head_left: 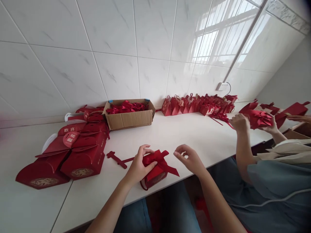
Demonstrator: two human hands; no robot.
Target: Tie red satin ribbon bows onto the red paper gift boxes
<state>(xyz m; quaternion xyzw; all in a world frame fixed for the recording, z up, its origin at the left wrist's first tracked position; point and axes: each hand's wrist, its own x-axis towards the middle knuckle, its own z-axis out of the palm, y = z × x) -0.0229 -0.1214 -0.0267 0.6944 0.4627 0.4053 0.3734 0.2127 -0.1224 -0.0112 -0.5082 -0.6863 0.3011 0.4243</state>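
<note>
A small red gift box (155, 179) with a red ribbon bow (159, 159) on top rests at the table's front edge, its ribbon tail pointing right. My left hand (141, 163) grips the box from its left side, with the thumb pressed on the ribbon. Just right of the bow, my right hand (190, 160) hovers with loosely bent fingers apart and nothing visible in them. A red strip with a flower-shaped end (116, 159) lies on the table left of the box.
Larger red boxes (84, 158) stand at the left. An open cardboard carton (130, 121) holds red ribbons. Several small red boxes (178, 105) line the wall. At right, a co-worker's hands (240, 123) hold a red box with a bow (261, 119). A power strip (222, 86) is on the wall.
</note>
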